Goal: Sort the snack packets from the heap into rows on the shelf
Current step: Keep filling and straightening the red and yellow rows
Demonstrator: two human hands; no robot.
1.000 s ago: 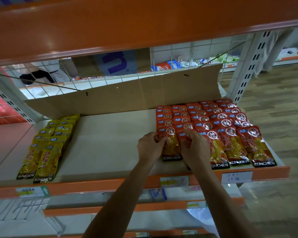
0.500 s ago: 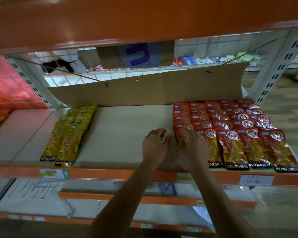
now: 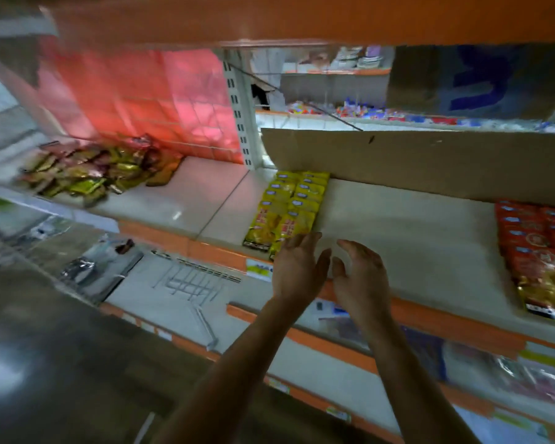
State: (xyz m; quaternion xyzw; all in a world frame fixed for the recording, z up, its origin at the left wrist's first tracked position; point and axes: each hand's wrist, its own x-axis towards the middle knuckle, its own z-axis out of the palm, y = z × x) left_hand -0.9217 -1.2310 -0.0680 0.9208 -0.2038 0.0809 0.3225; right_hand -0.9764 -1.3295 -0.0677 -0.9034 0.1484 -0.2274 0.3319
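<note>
Far left end of the pale shelf board with the orange front lip (image 3: 398,225): loose heap of mixed yellow, green and pinkish foil snack packets (image 3: 100,174), unsorted, close to the red mesh back panel (image 3: 141,100). Further right, past the white slotted upright post (image 3: 239,123): two tidy rows of yellow foil packets (image 3: 289,206), running from the front edge back to the standing brown cardboard sheet (image 3: 430,161). Just right of those rows, above the front edge: left hand (image 3: 297,270), fingers fairly straight, grip slack and holding nothing. Close beside it, not quite touching: right hand (image 3: 359,277), fingers loosely curled, grip likewise empty. Bare board beyond, then at the right end several rows of red foil packets (image 3: 539,251), overlapped like tiles.

Step in hand, most likely: between placements, heading back towards the heap for more stock. Next move calls for a reach well to the left, over or around the yellow rows without nudging them, and a pick of packets of one kind.

Against half a second ago: both hands then at the left edge of the red rows, right hand on a front red packet; now off the packets, empty, next to the yellow rows. Swing of the view leftward too, with the heap now in sight and the red rows at the right margin. Heavy motion blur; print on the packets unreadable.
</note>
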